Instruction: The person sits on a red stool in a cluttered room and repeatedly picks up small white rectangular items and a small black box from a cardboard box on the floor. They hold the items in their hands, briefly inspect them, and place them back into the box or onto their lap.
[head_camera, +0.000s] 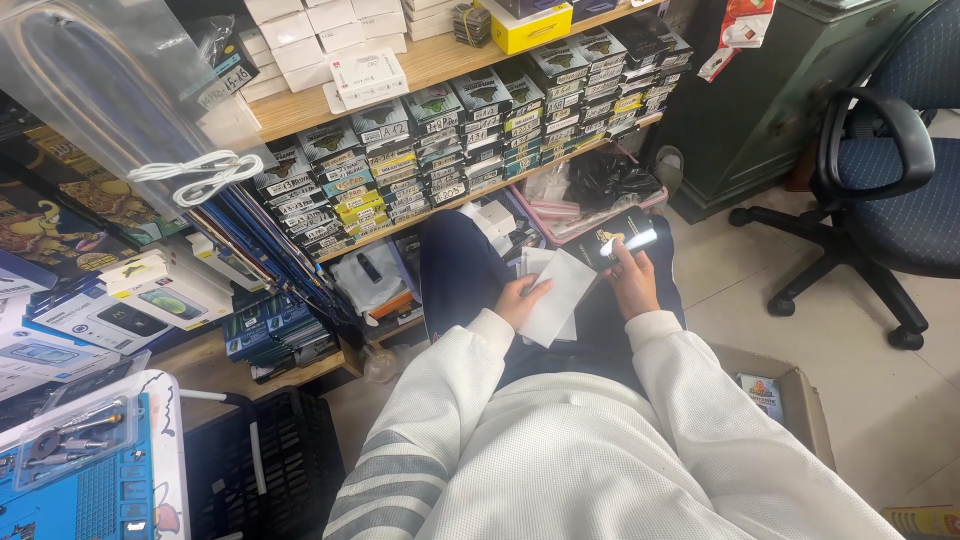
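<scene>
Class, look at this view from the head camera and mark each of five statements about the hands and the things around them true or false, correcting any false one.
1. The left hand holds a white flat rectangular packet. True.
2. The right hand holds a red mug. False: it holds a black flat packet with a shiny strip.
3. A blue padded office chair stands on the person's right. True.
4. The wooden shelf is bare. False: white boxes and a yellow box rest on it.
5. A white coiled cable lies on the floor tiles. False: it hangs at the left, above the stacked boxes.
</scene>
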